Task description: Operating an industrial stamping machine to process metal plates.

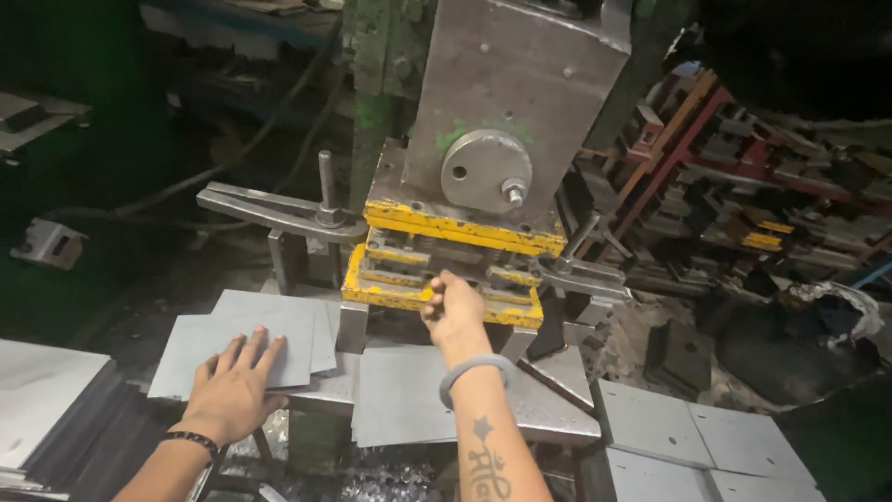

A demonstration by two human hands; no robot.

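The left hand (232, 386) lies flat, fingers spread, on the top grey metal sheet (243, 349) of a loose stack at about 9 o'clock from the press, seemingly pinning it so it cannot slide. The right hand (455, 311) reaches to 12 o'clock into the gap of the yellow die set (437, 297) under the grey press ram (516, 102); its fingers are curled together at the die edge, but whether they grip a piece I cannot tell. More sheets (404, 395) lie on the steel surface (557, 418) below that wrist. Cut blanks (697, 437) sit at 4 o'clock, a thick pile of sheets (46, 400) at 8 o'clock. Clamp bars (269, 209) crowd both sides of the die, leaving only the front open.
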